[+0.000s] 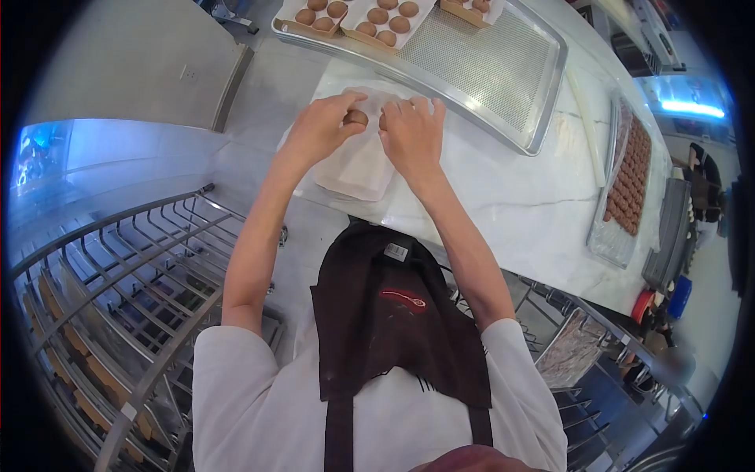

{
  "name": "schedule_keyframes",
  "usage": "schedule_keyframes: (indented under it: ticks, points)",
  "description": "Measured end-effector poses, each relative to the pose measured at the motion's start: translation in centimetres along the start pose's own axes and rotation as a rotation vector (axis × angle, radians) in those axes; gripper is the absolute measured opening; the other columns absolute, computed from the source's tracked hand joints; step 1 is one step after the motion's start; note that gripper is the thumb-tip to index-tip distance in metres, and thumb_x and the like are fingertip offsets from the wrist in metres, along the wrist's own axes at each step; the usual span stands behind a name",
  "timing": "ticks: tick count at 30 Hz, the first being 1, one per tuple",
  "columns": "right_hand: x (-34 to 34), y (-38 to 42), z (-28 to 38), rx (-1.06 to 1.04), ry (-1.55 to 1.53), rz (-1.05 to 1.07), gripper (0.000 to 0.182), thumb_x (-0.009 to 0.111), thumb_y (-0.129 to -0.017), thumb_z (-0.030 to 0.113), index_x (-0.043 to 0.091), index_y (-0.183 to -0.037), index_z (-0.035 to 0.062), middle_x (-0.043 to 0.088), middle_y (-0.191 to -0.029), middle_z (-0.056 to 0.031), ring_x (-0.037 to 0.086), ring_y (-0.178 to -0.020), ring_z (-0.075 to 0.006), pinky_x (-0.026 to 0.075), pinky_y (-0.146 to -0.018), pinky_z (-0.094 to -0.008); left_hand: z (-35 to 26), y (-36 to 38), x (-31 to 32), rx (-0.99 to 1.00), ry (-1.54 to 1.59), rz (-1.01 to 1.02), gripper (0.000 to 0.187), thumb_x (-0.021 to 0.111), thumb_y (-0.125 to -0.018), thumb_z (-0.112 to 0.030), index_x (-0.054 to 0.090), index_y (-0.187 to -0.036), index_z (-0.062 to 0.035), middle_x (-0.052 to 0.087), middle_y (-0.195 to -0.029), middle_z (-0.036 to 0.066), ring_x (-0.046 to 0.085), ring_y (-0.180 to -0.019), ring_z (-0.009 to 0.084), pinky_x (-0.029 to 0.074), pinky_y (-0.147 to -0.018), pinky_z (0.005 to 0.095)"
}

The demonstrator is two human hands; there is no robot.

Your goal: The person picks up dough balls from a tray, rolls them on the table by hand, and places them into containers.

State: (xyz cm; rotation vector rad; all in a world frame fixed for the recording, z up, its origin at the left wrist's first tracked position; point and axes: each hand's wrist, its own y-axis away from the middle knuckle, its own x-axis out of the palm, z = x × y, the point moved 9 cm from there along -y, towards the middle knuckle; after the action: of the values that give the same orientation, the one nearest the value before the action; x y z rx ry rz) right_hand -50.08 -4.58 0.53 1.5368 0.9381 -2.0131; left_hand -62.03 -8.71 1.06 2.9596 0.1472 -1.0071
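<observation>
Over a sheet of white paper near the table's edge, my left hand is closed on a round brown ball, held between thumb and fingers. Just to the right, my right hand curls around another brown ball, which is mostly hidden by the fingers. The two hands are a small gap apart. Beyond them a perforated metal tray carries paper-lined boxes with several brown balls in them.
A plastic-covered tray of brown pieces lies on the table's right side. A pale rod is beside it. Metal racks stand at the lower left. Another person is at the far right.
</observation>
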Motion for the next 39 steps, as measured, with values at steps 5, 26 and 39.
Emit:
schedule_keyframes:
  ticks: [5, 26, 39]
  points:
    - [1.8, 0.3, 0.6, 0.005, 0.099, 0.036, 0.028, 0.083, -0.067, 0.022, 0.069, -0.090, 0.0139, 0.070, -0.094, -0.0023, 0.056, -0.115, -0.0292, 0.019, -0.111, -0.0670, 0.3, -0.8, 0.8, 0.085, -0.147, 0.033, 0.038, 0.073, -0.081, -0.011, 0.062, -0.117, -0.0041, 0.070, -0.091, 0.012, 0.068, -0.086, 0.0306, 0.052, -0.074, 0.0354]
    - [2.9, 2.0, -1.6, 0.151, -0.119, 0.120, 0.051, 0.082, -0.073, 0.025, 0.065, -0.120, 0.0156, 0.068, -0.118, -0.0036, 0.048, -0.129, -0.0335, 0.007, -0.111, -0.0730, 2.4, -0.4, 4.4, 0.197, -0.563, 0.121, 0.031, 0.075, -0.081, -0.018, 0.068, -0.111, -0.0124, 0.065, -0.117, 0.001, 0.063, -0.109, 0.0198, 0.023, -0.111, 0.0607]
    - [2.0, 2.2, -1.3, 0.131, -0.152, 0.185, 0.047, 0.080, -0.075, 0.025, 0.066, -0.119, 0.0158, 0.067, -0.118, -0.0033, 0.047, -0.130, -0.0340, 0.009, -0.110, -0.0729, 2.2, 0.2, 3.8, 0.155, -0.488, -0.075, 0.011, 0.074, -0.080, -0.017, 0.066, -0.087, -0.0155, 0.066, -0.086, 0.000, 0.066, -0.094, 0.0203, 0.023, -0.116, 0.0575]
